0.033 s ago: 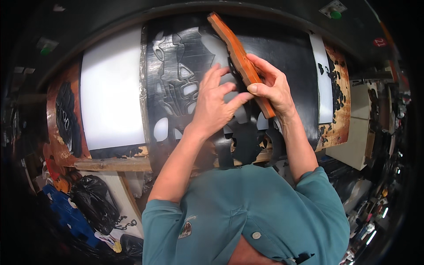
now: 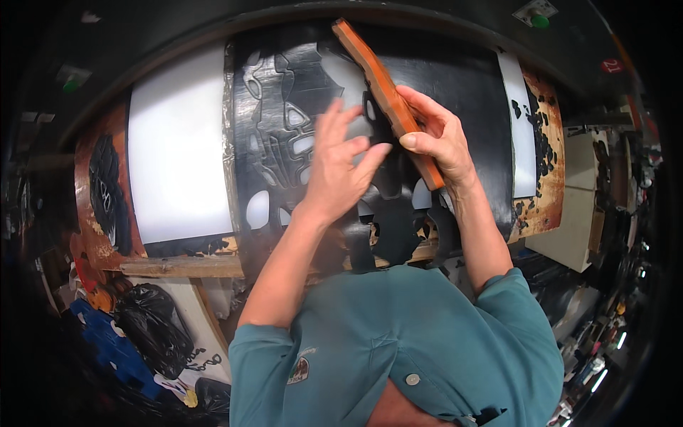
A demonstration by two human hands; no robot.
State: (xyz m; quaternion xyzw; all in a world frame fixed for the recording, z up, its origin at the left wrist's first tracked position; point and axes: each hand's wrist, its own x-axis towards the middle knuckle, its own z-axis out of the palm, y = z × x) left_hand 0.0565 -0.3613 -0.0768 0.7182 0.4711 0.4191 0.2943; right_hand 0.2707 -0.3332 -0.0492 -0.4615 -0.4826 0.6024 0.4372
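Between the gripping right fingers (image 2: pixel 427 107) slants an orange block (image 2: pixel 385 89), left fingers (image 2: pixel 329 128) spread nearby.

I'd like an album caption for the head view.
Right hand gripping a long, narrow orange block over a glossy black sheet with cut-out holes, the left hand open beside it.

At two o'clock, a round red sticker (image 2: pixel 610 65) on the dark panel (image 2: pixel 569 53) bears a white number. Between six and seven o'clock, a shield-shaped badge (image 2: pixel 300 368) with small lettering sits on the chest of the green shirt (image 2: pixel 427 334). Toward half past one, a pale plate (image 2: pixel 525 14) around a green button (image 2: pixel 541 21) shows marks too small to read.
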